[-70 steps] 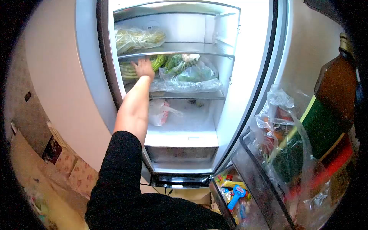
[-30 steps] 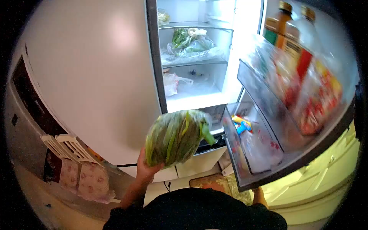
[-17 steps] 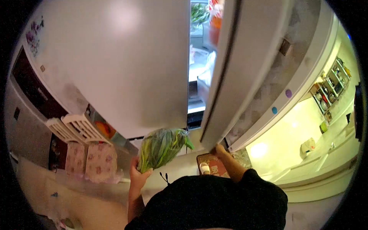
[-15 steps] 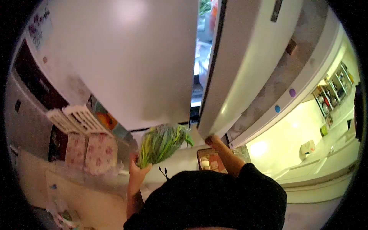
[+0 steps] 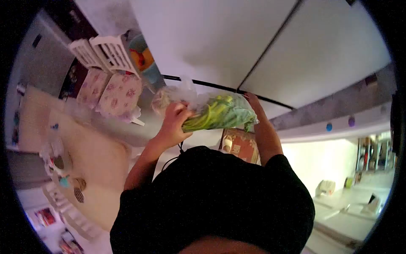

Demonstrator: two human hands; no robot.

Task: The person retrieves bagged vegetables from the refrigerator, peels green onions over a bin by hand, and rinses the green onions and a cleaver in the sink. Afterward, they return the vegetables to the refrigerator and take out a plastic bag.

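The door (image 5: pixel 321 51) has swung from ajar to meet its neighbour along the dark seam, and the greens (image 5: pixel 222 112) now ride higher in my view. They lie sideways just off centre, toward one o'clock, in a clear bag (image 5: pixel 186 95). At nine o'clock of centre, my left hand (image 5: pixel 173 125) has its fingers curled over the stalk end, thumb beneath, pinching plastic and stalks together. My right hand (image 5: pixel 251 100), at two o'clock, is partly behind the leaves; I can't tell whether it is spread or gripping. With the weight held from one end, the leafy side could sag, and slick plastic could slide through my fingers, dropping the greens toward the mat (image 5: pixel 247 148) at four o'clock.
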